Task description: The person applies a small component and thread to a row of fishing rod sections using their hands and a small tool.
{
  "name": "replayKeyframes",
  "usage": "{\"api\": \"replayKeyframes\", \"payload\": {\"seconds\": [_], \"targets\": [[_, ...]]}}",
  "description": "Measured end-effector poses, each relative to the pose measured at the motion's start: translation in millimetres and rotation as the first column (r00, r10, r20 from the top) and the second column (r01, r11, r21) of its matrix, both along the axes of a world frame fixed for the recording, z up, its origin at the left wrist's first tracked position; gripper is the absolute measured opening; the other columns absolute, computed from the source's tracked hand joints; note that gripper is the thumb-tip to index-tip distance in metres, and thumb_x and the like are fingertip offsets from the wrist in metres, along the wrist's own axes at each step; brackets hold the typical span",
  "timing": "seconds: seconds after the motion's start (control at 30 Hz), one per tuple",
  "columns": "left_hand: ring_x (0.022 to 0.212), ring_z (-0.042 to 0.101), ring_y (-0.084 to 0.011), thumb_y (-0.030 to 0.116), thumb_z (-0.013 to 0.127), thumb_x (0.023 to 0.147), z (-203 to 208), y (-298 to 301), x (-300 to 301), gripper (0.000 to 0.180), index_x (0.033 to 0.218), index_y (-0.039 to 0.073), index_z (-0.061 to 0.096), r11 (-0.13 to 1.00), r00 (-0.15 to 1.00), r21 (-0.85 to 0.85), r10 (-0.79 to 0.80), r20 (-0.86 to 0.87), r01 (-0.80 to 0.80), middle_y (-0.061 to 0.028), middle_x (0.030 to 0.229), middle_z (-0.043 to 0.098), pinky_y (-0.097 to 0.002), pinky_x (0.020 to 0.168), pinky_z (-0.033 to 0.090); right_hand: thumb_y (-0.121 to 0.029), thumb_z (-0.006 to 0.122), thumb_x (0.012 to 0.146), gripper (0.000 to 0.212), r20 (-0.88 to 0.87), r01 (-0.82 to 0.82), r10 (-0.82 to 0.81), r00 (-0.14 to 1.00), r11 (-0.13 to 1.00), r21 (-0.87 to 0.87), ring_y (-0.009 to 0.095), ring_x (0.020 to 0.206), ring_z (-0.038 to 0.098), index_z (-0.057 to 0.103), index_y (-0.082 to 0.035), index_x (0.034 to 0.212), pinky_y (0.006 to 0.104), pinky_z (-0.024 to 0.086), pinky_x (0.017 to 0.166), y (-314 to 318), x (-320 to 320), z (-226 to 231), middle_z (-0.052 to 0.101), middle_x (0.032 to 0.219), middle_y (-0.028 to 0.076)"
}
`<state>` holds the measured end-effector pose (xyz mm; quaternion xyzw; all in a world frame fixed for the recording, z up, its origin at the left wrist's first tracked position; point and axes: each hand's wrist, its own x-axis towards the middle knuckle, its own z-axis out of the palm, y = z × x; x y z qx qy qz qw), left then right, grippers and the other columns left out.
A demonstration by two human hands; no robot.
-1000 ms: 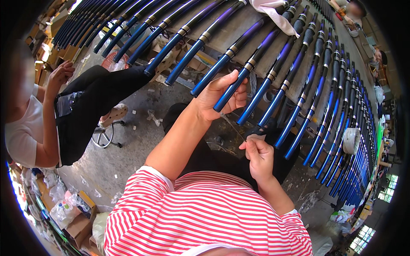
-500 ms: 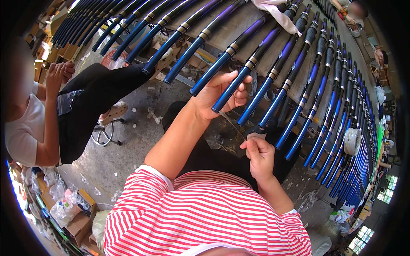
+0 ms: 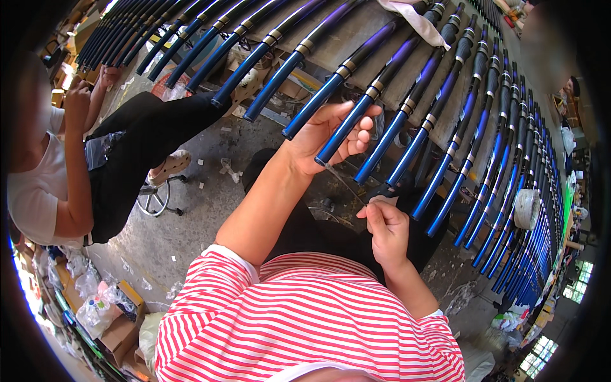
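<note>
A row of glossy blue-and-black fishing rods [image 3: 388,153] juts over the bench edge toward me. My left hand [image 3: 312,143] is cupped palm-up around the lower end of one blue fishing rod [image 3: 347,130], thumb on one side and loosely curled fingers on the other. To its right and lower, my right hand [image 3: 388,232] pinches a thin dark strand [image 3: 347,184] between thumb and forefinger. That strand slants up toward the lower end of the same rod; its exact attachment is too small to tell. A pale scrap [image 3: 385,200] shows behind the right fingertips.
At left sits another person [image 3: 48,184] on a wheeled stool [image 3: 153,200], hands raised. A pale cloth [image 3: 414,19] lies over rods on the bench [image 3: 356,76]. A tape roll [image 3: 526,209] rests on the right-hand rods. Boxes and plastic bags [image 3: 98,315] crowd the lower left.
The fingers of my left hand have loosened and spread a little around the rod. My right hand has barely moved. The seated person's hands have shifted apart.
</note>
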<state>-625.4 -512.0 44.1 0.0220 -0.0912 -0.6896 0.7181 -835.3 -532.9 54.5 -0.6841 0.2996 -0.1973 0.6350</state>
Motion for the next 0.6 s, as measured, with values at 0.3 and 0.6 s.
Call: {"api": "replayKeyframes", "payload": {"seconds": [0.3, 0.6], "targets": [[0.072, 0.058, -0.0182, 0.025, 0.044, 0.090, -2.9, -0.2, -0.1, 0.038, 0.110, -0.007, 0.050, 1.000, 0.999, -0.026, -0.012, -0.039, 0.011, -0.0100, 0.083, 0.062, -0.0287, 0.068, 0.049, -0.017, 0.055, 0.086, 0.022, -0.004, -0.021, 0.021, 1.000, 1.000, -0.022, 0.011, 0.061, 0.054, 0.059, 0.001, 0.074, 0.0218, 0.041, 0.057, -0.3, -0.1, 0.5, 0.059, 0.067, 0.005], [0.071, 0.059, -0.0180, 0.023, 0.044, 0.090, -1.5, 0.1, 0.4, 0.038, 0.111, -0.007, 0.049, 0.999, 0.999, -0.036, -0.014, -0.044, 0.012, -0.0114, 0.085, 0.063, -0.0288, 0.068, 0.049, -0.017, 0.055, 0.085, 0.022, -0.011, -0.016, 0.015, 1.000, 0.999, -0.049, 0.011, 0.061, 0.054, 0.059, 0.001, 0.073, 0.0221, 0.041, 0.057, -0.2, 1.6, 1.6, 0.059, 0.066, 0.005]]}}
